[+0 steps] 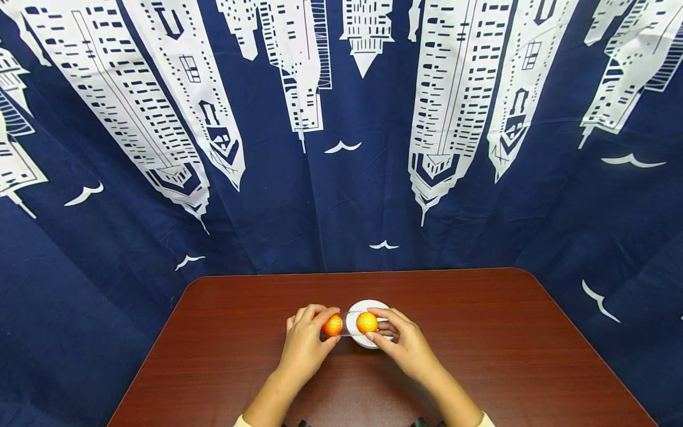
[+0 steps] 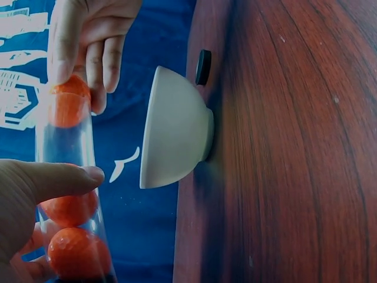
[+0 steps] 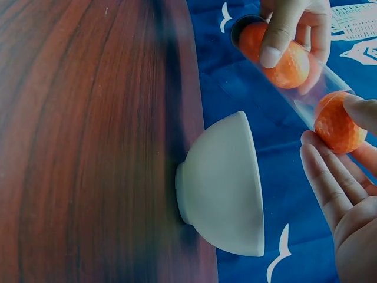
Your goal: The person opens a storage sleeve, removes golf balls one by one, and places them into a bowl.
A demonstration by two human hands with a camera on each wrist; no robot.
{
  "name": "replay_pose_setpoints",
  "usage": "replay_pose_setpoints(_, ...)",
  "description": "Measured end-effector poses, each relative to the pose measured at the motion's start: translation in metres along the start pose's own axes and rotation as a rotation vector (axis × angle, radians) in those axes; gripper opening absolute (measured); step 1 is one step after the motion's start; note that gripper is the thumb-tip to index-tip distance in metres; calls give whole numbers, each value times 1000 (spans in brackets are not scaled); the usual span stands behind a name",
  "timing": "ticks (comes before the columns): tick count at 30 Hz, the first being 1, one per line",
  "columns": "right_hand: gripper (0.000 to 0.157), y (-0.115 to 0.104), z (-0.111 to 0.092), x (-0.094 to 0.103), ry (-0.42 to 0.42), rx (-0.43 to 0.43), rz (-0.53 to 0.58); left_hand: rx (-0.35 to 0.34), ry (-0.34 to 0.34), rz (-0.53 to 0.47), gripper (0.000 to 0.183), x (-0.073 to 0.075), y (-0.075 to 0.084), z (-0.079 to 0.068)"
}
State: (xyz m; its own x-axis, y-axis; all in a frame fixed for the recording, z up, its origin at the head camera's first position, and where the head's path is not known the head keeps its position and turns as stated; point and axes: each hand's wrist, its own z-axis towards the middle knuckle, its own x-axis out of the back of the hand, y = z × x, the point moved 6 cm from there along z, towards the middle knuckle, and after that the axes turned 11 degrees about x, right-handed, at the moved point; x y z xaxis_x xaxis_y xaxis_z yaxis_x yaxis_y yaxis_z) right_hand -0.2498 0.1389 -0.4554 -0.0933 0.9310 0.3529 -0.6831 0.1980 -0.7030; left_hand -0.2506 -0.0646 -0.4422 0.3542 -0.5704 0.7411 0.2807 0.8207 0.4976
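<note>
A clear tube (image 2: 63,145) with dimpled orange balls inside is held sideways above a white bowl (image 1: 353,338). My left hand (image 1: 305,339) grips the tube around its left part, where two balls (image 2: 79,252) sit side by side in the left wrist view. At the tube's right end, my right hand (image 1: 411,347) pinches another orange ball (image 3: 340,125) between thumb and fingers. This ball is partly out of the tube's mouth. A dark cap (image 3: 245,27) closes the other end, beside the left hand.
The bowl stands upright on the reddish-brown wooden table (image 1: 240,314). A small black round lid (image 2: 203,67) lies on the table near the bowl. Behind the table hangs a dark blue cloth (image 1: 341,201) printed with white buildings and birds.
</note>
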Motion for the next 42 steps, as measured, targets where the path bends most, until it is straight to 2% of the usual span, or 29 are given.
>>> replay_pose_setpoints(9, 45, 2, 5, 7, 30, -30, -22, 118, -19, -94, 54, 0, -14, 3)
replay_pose_setpoints(19, 47, 10, 10, 13, -4, -56, -96, 152, 2, -156, 53, 1, -21, 6)
replay_pose_setpoints(23, 47, 15, 11, 13, -39, -62, -142, 174, -13, -185, 53, 0, -24, 6)
replay_pose_setpoints(28, 44, 18, 13, 12, -83, -27, -218, 190, -37, -227, 53, -1, -25, 5)
replay_pose_setpoints(42, 41, 22, 21, 1, -261, 65, -516, 206, -54, -320, 53, -1, -25, 2)
